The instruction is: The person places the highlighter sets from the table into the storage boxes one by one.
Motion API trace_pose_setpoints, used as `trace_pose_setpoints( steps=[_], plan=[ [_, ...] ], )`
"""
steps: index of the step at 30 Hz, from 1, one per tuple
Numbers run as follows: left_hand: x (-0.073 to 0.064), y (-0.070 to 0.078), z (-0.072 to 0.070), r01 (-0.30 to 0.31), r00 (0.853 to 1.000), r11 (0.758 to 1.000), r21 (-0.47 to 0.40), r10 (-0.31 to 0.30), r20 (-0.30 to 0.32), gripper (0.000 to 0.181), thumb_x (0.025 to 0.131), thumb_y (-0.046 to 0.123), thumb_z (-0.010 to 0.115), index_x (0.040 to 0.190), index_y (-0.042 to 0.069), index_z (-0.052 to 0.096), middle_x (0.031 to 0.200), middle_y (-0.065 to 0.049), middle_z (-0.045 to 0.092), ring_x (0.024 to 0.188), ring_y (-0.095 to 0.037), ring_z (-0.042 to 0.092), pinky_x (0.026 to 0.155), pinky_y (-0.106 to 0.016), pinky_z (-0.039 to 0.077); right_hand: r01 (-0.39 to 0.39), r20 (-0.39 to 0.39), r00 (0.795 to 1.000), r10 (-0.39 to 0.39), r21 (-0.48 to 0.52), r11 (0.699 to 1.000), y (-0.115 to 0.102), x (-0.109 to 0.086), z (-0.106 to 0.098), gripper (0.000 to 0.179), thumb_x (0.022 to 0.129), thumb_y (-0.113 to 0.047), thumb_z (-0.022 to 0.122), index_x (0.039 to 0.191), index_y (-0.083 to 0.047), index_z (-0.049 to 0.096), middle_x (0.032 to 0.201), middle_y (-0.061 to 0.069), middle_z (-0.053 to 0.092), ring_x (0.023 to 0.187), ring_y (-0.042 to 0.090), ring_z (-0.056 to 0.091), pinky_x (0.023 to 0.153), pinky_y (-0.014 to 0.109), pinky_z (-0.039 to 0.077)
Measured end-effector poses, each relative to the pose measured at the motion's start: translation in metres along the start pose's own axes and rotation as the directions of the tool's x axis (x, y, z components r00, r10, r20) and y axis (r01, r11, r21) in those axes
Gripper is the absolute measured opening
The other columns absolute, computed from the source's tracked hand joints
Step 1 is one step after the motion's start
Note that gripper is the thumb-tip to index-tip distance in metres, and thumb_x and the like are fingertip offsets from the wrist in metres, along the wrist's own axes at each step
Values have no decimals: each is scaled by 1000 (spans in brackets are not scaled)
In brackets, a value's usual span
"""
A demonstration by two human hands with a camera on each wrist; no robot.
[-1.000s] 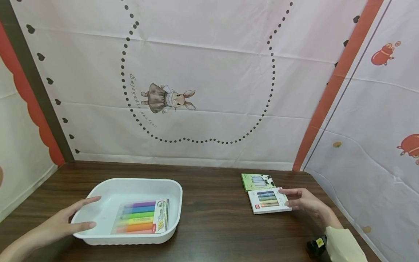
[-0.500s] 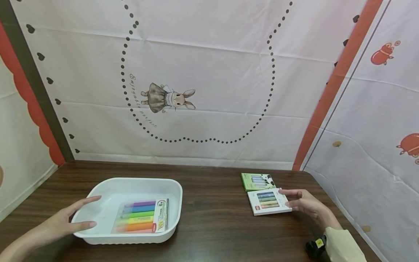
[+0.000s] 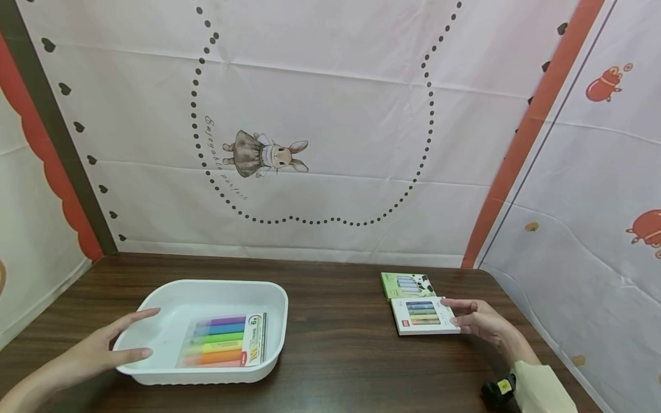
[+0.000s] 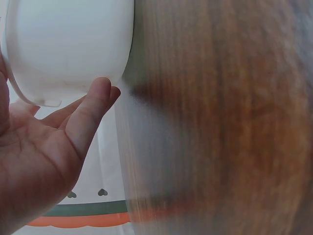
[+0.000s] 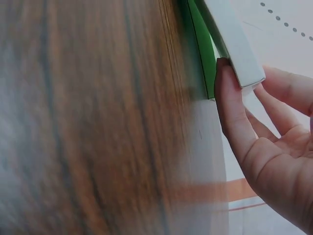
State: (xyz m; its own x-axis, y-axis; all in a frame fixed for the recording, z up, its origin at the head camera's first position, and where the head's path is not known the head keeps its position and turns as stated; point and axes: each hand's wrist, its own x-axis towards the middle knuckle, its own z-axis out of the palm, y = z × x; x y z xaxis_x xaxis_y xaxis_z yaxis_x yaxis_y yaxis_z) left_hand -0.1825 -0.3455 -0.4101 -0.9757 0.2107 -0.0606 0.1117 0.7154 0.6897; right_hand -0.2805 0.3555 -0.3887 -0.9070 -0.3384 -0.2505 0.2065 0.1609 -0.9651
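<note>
My left hand (image 3: 90,355) grips the left end of a white plastic basin (image 3: 206,377), thumb and a finger over its rim. In the left wrist view the other fingertips touch the outer wall of the basin (image 4: 73,44). A clear pack of rainbow-coloured highlighters (image 3: 222,343) lies inside. On the right, my right hand (image 3: 488,324) pinches the right edge of a white marker box (image 3: 424,317) with a window. In the right wrist view the white box (image 5: 234,44) is tilted at the thumb. Right behind it lies a green box with cow spots (image 3: 405,284).
The dark wooden table (image 3: 335,344) spans between basin and boxes. White printed cloth walls (image 3: 330,132) stand at the back and both sides. A black strap device (image 3: 498,393) sits at my right wrist.
The white box in my right hand has turned slightly, its near left corner shifting up a little. My left hand, the basin and the highlighter pack have stayed put.
</note>
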Motion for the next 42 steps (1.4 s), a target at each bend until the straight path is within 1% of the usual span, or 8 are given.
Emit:
trace_pose_setpoints(
  steps=[3,6,9,15,19,22,28,42],
  plan=[
    [0,0,0,-7,1000,1000,7,7,-6,64,88,26,60,140,8,28,133,-37,28,105,-12,44,75,-49,43,-6,3,1000,6,31,1000,-1,0,2,42,79,5,62,119,-9,61,111,0,59,91,14,60,78,31,50],
    [0,0,0,-21,1000,1000,15,22,-19,63,87,25,61,140,9,30,133,-36,29,95,10,37,73,-40,43,-2,6,1000,1,40,999,-2,-1,4,42,79,6,62,118,-11,62,109,-1,59,91,14,60,78,31,50],
    [0,-1,0,-26,999,1000,16,27,-19,63,87,25,61,140,10,30,133,-35,30,93,13,36,70,-33,43,6,13,1000,-6,42,999,-4,-1,5,42,80,5,62,120,-9,60,110,-2,59,92,14,61,79,31,49],
    [0,0,0,-8,1000,1000,20,8,-9,64,88,26,60,140,8,29,133,-37,29,105,-19,45,75,-50,43,23,33,999,-23,21,1000,-7,-3,8,43,82,3,61,123,-7,57,110,-3,59,92,13,60,78,30,49],
    [0,1,1,-14,1000,1000,26,14,-23,64,87,26,61,139,6,29,132,-39,28,110,-42,40,75,-56,41,28,32,999,-29,32,999,-9,-4,10,41,82,3,61,121,-9,59,110,-5,58,92,12,60,79,29,49],
    [0,1,1,-17,1000,1000,26,18,-25,64,87,26,61,139,5,29,132,-39,28,111,-49,37,75,-57,41,31,33,999,-33,44,999,-11,-4,12,40,81,4,61,118,-12,62,109,-4,59,92,13,60,79,30,49],
    [0,1,1,-14,1000,1000,28,14,-20,64,87,26,61,139,6,29,133,-39,28,111,-46,38,75,-56,41,45,49,998,-47,36,998,-14,-5,17,43,81,3,62,122,-8,58,108,-2,60,92,14,60,79,30,49],
    [0,1,-1,6,1000,1000,1,-6,9,65,88,26,59,140,5,26,133,-40,25,110,-47,38,75,-55,41,53,4,999,-53,38,998,-24,-5,29,43,81,3,63,123,-8,58,110,-1,58,90,14,60,78,30,50]
  ],
)
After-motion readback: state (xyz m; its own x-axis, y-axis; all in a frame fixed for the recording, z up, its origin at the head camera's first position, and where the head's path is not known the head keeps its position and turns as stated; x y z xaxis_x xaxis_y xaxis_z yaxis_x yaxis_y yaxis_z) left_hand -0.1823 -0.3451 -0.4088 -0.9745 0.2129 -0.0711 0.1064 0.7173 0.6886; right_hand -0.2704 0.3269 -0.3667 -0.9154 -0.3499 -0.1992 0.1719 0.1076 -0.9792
